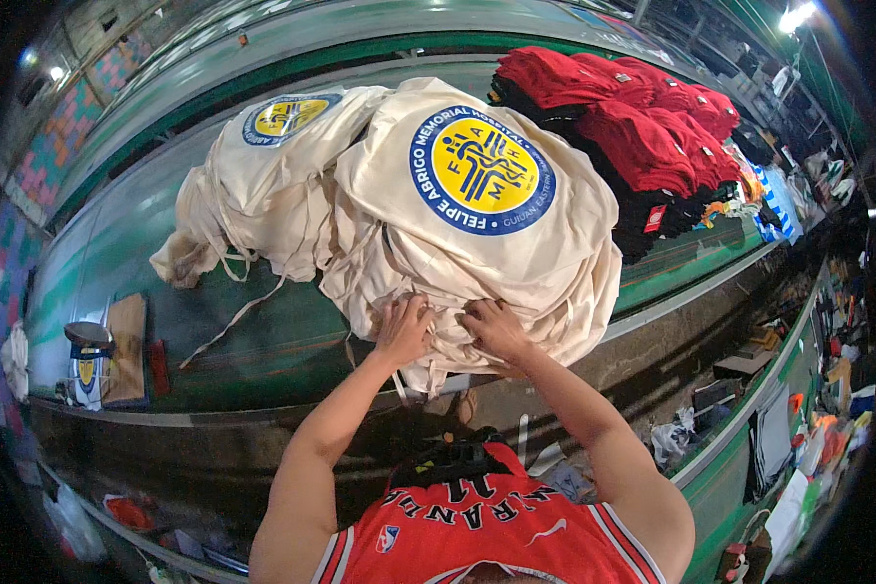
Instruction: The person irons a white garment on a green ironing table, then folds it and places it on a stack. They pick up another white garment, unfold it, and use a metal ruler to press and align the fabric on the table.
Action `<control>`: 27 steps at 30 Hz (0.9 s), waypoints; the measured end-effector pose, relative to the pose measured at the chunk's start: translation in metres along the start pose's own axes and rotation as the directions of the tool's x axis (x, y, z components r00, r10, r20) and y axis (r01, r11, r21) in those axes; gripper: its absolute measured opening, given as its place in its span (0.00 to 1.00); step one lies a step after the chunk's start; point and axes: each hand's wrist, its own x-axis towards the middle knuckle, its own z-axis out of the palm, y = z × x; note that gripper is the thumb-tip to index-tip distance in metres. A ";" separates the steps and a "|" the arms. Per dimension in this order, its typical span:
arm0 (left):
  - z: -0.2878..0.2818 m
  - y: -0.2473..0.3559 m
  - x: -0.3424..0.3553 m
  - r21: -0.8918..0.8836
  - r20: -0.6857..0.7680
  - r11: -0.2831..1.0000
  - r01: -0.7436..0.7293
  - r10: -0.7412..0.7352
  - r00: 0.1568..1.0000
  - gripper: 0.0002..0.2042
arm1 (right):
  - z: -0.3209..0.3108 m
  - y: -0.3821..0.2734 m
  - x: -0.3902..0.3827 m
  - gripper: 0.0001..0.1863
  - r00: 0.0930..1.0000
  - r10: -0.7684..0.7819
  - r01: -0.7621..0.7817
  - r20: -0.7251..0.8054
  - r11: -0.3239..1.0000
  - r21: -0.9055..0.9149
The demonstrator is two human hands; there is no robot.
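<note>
Both hands, left hand (402, 329) and right hand (493, 328), dig curled fingers into the near edge of the cream tote-bag stack (477, 224) on the green table (263, 341); better grip deep and lift evenly.

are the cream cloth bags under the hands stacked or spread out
Stacked: the cream cloth bags lie in a heap of layered edges, with the left hand and right hand pressed into its near side.
</note>
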 end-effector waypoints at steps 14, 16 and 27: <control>-0.120 0.013 -0.169 0.108 -0.239 0.770 0.628 -0.593 0.769 0.25 | -0.065 -0.092 -0.060 0.26 0.975 0.058 -0.058 -0.215 0.998 0.006; -0.132 0.019 -0.189 0.093 -0.271 0.746 0.659 -0.618 0.738 0.25 | -0.058 -0.109 -0.045 0.26 0.986 0.024 -0.023 -0.167 1.000 0.012; -0.182 0.030 -0.351 -0.104 -0.316 0.416 0.903 -0.875 0.367 0.23 | 0.010 -0.211 0.031 0.26 0.971 -0.231 0.230 0.065 0.973 0.014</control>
